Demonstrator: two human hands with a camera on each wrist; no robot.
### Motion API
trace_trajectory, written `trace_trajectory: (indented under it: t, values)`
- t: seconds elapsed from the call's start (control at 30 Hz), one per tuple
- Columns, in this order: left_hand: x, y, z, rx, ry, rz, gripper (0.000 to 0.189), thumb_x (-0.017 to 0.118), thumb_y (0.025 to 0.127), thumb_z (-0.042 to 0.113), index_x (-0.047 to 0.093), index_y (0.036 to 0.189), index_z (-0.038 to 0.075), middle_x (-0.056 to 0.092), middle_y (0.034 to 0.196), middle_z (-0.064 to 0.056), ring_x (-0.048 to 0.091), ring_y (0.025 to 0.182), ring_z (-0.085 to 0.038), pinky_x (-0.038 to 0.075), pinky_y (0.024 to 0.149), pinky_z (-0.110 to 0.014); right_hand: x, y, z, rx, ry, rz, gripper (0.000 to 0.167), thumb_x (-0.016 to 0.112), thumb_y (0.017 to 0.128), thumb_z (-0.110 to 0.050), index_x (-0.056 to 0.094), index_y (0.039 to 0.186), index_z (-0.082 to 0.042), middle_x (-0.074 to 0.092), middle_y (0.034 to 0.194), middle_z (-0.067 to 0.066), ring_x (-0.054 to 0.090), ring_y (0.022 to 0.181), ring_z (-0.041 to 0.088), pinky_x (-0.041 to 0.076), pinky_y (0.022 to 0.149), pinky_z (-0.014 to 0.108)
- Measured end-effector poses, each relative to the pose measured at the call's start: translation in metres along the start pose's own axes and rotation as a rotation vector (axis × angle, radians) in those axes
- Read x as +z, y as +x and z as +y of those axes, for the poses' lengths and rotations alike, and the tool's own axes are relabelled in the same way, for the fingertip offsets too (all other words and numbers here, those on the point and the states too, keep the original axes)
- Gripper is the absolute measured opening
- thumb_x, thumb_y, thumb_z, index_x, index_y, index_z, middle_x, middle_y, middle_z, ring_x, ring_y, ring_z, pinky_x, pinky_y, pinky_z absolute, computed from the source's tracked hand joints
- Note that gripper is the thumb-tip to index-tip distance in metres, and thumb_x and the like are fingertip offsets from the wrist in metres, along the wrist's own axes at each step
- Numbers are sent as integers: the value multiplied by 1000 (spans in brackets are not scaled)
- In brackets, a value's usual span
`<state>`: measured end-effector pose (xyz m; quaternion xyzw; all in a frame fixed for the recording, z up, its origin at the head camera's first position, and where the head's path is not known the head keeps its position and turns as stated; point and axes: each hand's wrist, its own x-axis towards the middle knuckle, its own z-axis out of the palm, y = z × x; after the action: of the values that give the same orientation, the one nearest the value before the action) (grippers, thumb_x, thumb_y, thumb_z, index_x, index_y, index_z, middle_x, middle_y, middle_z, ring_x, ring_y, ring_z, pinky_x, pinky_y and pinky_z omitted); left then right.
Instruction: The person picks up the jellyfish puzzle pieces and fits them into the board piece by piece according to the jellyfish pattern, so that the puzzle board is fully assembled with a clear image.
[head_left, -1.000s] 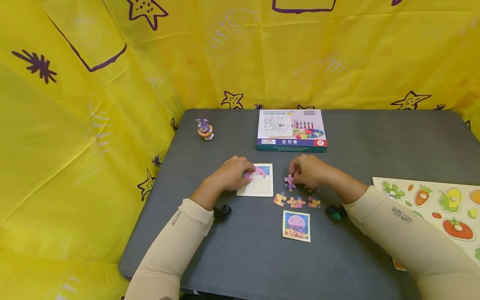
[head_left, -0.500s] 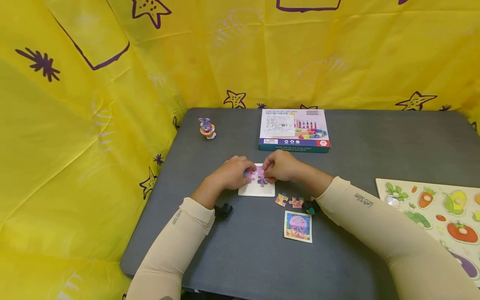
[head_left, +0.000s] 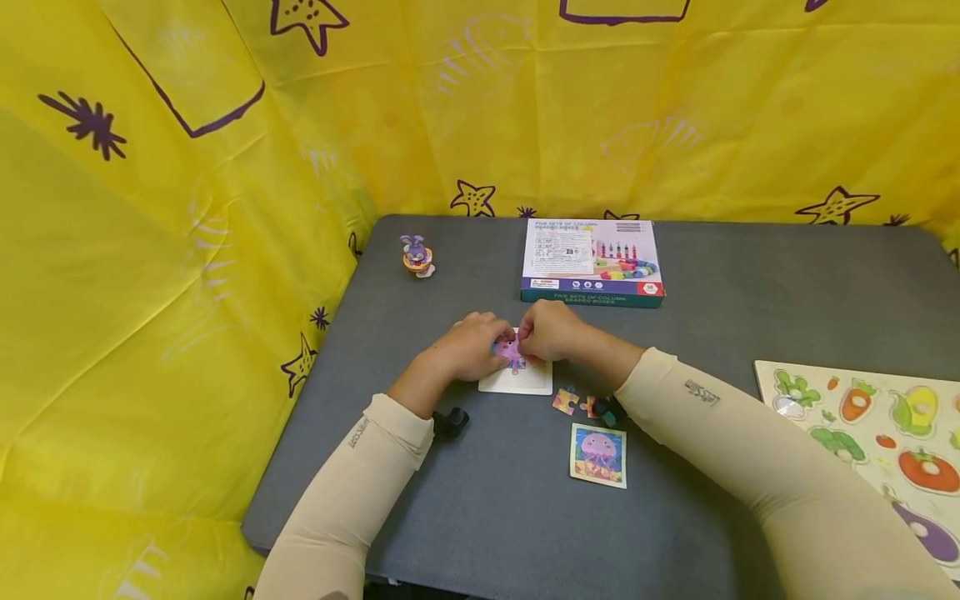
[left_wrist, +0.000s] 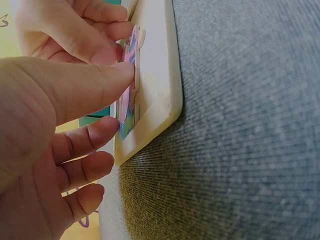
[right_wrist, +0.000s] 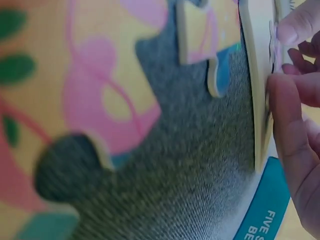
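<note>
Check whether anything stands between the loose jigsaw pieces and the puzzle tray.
Nothing visible lies between the nearest loose piece and the tray. At the tray itself, the left hand and right hand cover the far corners in the head view.

"Where were you?"
"In a curtained booth, some play corner by its look: yellow starfish-print cloth [head_left: 420, 108] hung round my grey table [head_left: 510, 508]."
"A home?"
"I couldn't tell; a vegetable puzzle board [head_left: 873, 421] and a bead-toy box [head_left: 592, 262] lay there."
</note>
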<state>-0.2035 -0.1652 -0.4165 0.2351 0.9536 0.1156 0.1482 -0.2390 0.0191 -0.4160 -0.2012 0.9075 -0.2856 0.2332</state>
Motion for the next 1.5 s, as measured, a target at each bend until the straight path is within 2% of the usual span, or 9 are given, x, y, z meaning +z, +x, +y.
trace_trajectory:
  t: [0.2,0.4,0.57,0.7,0.83,0.93,1.1,1.3,1.5]
  values:
    - [1,2,1,-4,4,-3,35,72,94,28,66,125,15,63,121,-7,55,119,-29,44,103,-46,-2,5,2,-31,-149,44,14,79,84,-23,72,76,-15,68,74,0,62,72,18,46,61,28]
    - [-1,1,4,-14,18,-6,33,73,93,28,67,124,15,63,120,-6,55,117,-28,44,102,-46,-7,1,3,-40,-178,49,15,79,85,-26,71,84,-13,67,81,3,61,79,22,46,66,31]
    - [-3,2,9,4,43,-10,33,72,94,29,66,125,18,63,118,-4,54,113,-25,44,100,-44,-19,-18,13,-25,-254,74,20,76,90,-27,73,100,-11,69,92,6,61,85,25,50,76,40]
    - [-3,5,14,27,22,-12,34,71,95,28,65,128,21,61,115,-3,52,107,-24,45,95,-39,-32,-40,29,-21,-315,69,30,77,91,-28,73,114,-10,71,109,10,63,101,29,51,90,49]
    - [-2,6,18,47,-5,-31,35,69,95,24,66,130,22,58,112,-5,51,102,-23,44,87,-36,-43,-62,48,-28,-350,45,34,80,88,-27,73,117,-10,70,118,14,62,112,33,50,94,54]
    - [0,7,17,53,-6,-37,35,69,95,24,67,131,24,56,108,-5,49,98,-22,43,83,-34,-48,-76,62,-9,-359,14,34,83,85,-25,73,114,-9,69,115,13,61,108,31,50,93,54]
    - [2,7,15,54,-12,-25,35,70,95,24,68,130,24,55,106,-4,48,96,-20,42,81,-33,-50,-92,81,11,-371,-26,30,86,80,-24,71,100,-9,65,97,8,56,91,26,50,84,47]
    - [2,6,13,52,-31,-22,36,71,95,25,68,130,25,55,106,-5,48,98,-21,42,83,-34,-47,-102,91,-5,-340,-17,20,85,82,-23,67,81,-14,60,81,2,53,79,21,45,71,38]
    - [2,6,14,45,-43,-29,37,71,95,26,67,132,25,55,108,-4,48,99,-21,42,84,-34,-43,-105,93,-12,-311,-8,15,82,85,-20,69,90,-12,59,84,3,53,82,23,45,77,40]
